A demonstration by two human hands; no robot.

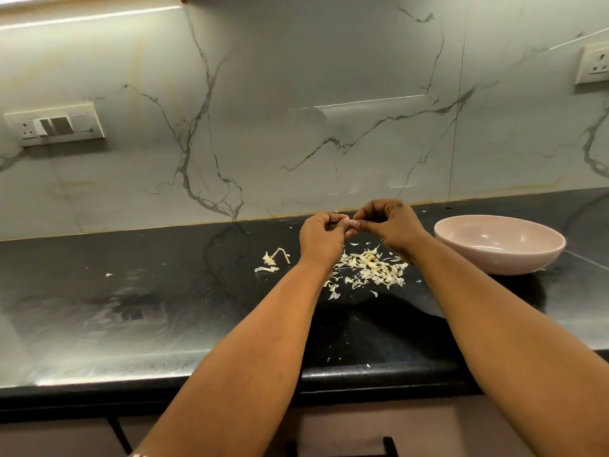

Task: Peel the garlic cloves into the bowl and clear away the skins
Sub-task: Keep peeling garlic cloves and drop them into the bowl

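Nearby: bowl [499, 255] (pink), skins [370, 267] under hands [352, 224]

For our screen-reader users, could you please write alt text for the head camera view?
Two bare hands, the left hand and the right hand, meet fingertip to fingertip, pinching something small above a black stone countertop. A heap of pale papery garlic skins lies beneath them, and a round pale pink bowl stands to the right.

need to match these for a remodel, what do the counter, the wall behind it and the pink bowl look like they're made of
Counter: dark polished stone, likely granite; speckled, with smeared reflections. Wall: glossy marble-look slab or large tile; grey veins, a thin vertical seam, light glare. Pink bowl: smooth and slightly glossy, ceramic or melamine; the view cannot settle which.
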